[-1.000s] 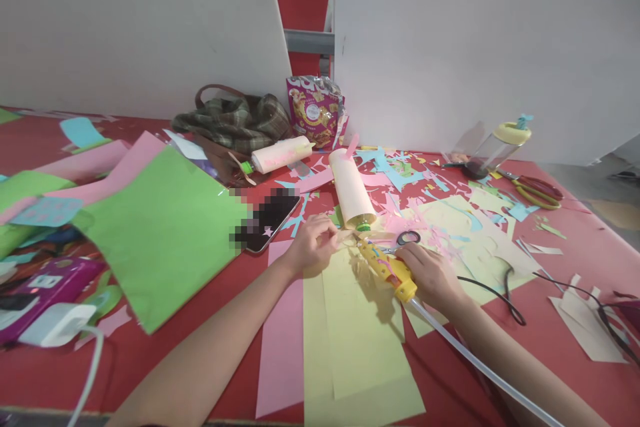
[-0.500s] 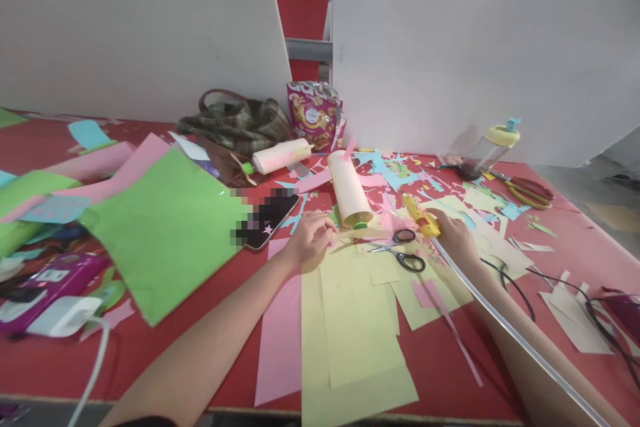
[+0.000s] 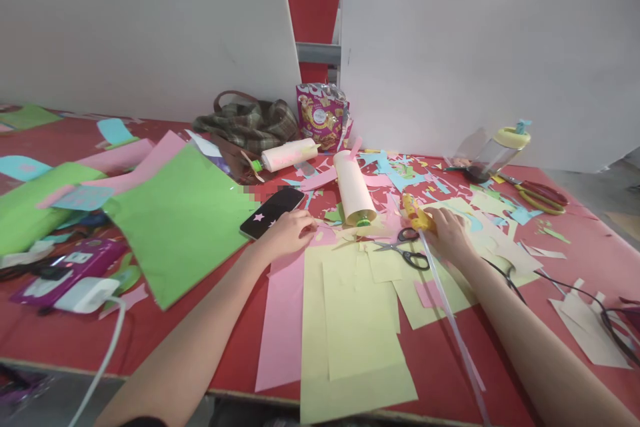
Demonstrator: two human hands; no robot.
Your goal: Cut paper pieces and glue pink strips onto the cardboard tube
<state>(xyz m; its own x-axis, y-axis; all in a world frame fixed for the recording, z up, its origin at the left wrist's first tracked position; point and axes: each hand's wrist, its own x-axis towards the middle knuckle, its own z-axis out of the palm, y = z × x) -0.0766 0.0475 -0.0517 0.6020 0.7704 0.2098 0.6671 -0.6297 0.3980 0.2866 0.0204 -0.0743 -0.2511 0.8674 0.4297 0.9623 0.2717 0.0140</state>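
Note:
My left hand (image 3: pixel 293 233) rests low over the table beside a dark phone (image 3: pixel 273 212). Its fingers are curled in, their tips at a small pink paper scrap (image 3: pixel 326 235); whether they pinch anything is hidden. My right hand (image 3: pixel 450 232) grips a yellow hot glue gun (image 3: pixel 416 213), nozzle facing away, with a long clear glue stick (image 3: pixel 450 317) trailing toward me. Between the hands lies a cream paper-covered bottle (image 3: pixel 354 188) with a green cap, pink paper fins and pale strips near its cap. Black-handled scissors (image 3: pixel 414 258) lie open just left of the glue gun.
Yellow sheets (image 3: pixel 360 333) and a pink sheet (image 3: pixel 280 340) cover the near middle. A large green sheet (image 3: pixel 190 227) lies left, by a white charger (image 3: pixel 87 293). Behind are a second wrapped bottle (image 3: pixel 289 155), a plaid bag (image 3: pixel 250 123), and a snack pouch (image 3: pixel 324 117). Pliers (image 3: pixel 543 197) lie right.
My left hand has moved left, off the pale strips and closer to the phone. The glue gun has turned, and its glue stick now hangs more steeply toward me. The view has shifted slightly.

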